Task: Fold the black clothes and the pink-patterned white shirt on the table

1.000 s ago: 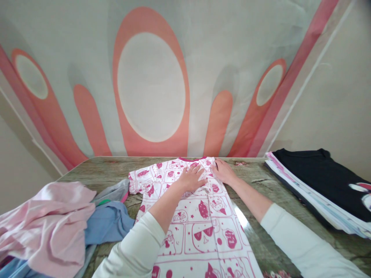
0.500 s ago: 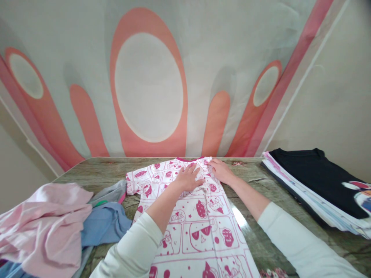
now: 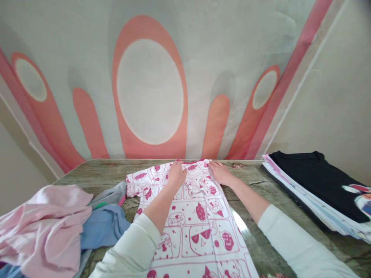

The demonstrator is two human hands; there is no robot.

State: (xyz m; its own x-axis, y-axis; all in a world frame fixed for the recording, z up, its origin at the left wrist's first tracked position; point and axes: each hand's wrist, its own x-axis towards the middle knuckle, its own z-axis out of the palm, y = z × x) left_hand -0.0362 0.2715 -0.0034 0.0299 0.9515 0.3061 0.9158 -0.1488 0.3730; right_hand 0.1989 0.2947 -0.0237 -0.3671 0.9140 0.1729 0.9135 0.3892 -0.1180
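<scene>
Far left, rumpled pink garment [image 3: 55, 224]; touching it, bunched grey garment [image 3: 113, 193] and blue garment [image 3: 102, 227]. Centre, white shirt [image 3: 193, 208] with magenta print lies on wood-look surface [image 3: 251, 173], collar at far edge. Left hand [image 3: 177, 174] palm down by collar, right hand [image 3: 220, 173] at shoulder; can't tell whether either grips cloth. Far right, black T-shirt [image 3: 310, 173] tops folded stack [image 3: 315, 214].

No legible text.
Pink-printed white shirt [image 3: 197, 216]: letter-like marks [image 3: 228, 241] inside two dark pink blobs [image 3: 212, 190], one just nearside of the right hand [image 3: 220, 173], another farther below; too blurred to read.
</scene>
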